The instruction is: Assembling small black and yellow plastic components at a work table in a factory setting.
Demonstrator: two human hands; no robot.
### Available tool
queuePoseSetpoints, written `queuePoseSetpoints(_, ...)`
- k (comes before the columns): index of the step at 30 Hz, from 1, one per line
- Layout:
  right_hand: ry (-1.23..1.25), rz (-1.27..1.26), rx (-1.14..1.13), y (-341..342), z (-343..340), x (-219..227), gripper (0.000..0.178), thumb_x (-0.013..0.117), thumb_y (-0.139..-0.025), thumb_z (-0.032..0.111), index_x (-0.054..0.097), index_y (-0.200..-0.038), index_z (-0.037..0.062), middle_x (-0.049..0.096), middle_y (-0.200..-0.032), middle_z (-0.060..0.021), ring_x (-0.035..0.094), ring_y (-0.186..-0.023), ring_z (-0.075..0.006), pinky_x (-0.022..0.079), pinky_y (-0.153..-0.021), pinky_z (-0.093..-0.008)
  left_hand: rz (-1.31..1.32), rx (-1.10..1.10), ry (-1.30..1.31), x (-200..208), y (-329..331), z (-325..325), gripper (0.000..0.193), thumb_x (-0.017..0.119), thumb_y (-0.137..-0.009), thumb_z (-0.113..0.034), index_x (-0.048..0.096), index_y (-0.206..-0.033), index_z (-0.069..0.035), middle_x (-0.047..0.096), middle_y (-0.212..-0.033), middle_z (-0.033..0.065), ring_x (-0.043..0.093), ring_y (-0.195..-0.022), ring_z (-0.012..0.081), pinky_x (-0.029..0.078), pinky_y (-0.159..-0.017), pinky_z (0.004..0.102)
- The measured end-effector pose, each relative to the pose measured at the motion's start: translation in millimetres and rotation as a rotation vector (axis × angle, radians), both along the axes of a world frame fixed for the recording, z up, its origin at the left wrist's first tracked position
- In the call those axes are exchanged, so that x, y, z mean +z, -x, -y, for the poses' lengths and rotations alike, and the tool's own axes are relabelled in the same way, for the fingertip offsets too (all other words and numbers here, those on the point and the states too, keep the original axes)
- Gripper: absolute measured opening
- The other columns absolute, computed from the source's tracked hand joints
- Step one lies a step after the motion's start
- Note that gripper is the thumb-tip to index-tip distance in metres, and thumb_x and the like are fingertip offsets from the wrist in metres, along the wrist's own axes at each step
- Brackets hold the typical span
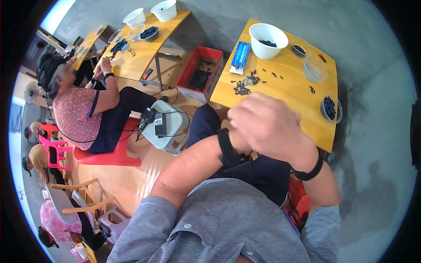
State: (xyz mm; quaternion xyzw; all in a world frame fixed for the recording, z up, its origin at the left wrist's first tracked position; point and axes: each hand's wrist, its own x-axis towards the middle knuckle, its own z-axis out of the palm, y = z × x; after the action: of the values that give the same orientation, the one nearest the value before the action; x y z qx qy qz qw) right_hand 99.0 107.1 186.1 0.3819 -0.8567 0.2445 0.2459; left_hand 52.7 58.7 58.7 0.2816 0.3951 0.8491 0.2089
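My right hand (269,127), with a black band at its wrist, is raised in front of my body over the near edge of the yellow table (285,98). Its fingers are curled, blurred by motion, and whatever they may hold is hidden. Behind and below it sits my left hand (240,141), overlapped by the right one so that its fingers do not show. That wrist also wears a black band. Small black parts (247,84) lie scattered on the tabletop just beyond my hands, some clear grey bits among them.
On my table stand a white tub (268,52) with dark parts, a blue-and-white box (240,58), a clear bowl (315,69) and a bowl of black parts (330,108). Left are a red bin (201,72), a grey stool (169,127) with cables, and a seated co-worker (79,107).
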Motion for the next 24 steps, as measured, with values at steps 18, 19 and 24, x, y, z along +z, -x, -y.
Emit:
queuePoseSetpoints(18, 0.879, 0.913, -0.108, -58, -8, -56, 0.042, 0.074, -0.077, 0.023, 0.056, -0.104, -0.0034, 0.06, -0.093, -0.008, 0.058, -0.082, -0.0111, 0.049, -0.069, -0.0264, 0.579, 0.022, 0.01, 89, 30, 21, 0.031, 0.048, -0.096, -0.03, 0.056, -0.096, 0.0, 0.063, -0.09, 0.0118, 0.062, -0.082, 0.0209, 0.05, -0.072, 0.0304)
queuePoseSetpoints(19, 0.823, 1.099, -0.131, -59, -2, -50, 0.047, 0.075, -0.076, 0.027, 0.056, -0.106, -0.0041, 0.062, -0.091, -0.0097, 0.057, -0.086, -0.0101, 0.049, -0.072, -0.0266, 0.576, 0.087, 0.024, 86, 28, 20, 0.03, 0.048, -0.096, -0.028, 0.057, -0.095, 0.0, 0.063, -0.089, 0.0119, 0.062, -0.08, 0.0209, 0.05, -0.071, 0.0302)
queuePoseSetpoints(24, 0.803, 1.139, -0.114, -50, 24, -63, 0.03, 0.067, -0.083, 0.021, 0.062, -0.095, -0.0058, 0.064, -0.079, -0.0073, 0.058, -0.068, -0.0109, 0.049, -0.061, -0.0275, 0.157, 0.571, 0.333, 66, 31, 33, 0.024, 0.056, -0.092, -0.019, 0.063, -0.095, 0.004, 0.066, -0.084, 0.0088, 0.061, -0.07, 0.0133, 0.049, -0.063, 0.0248)
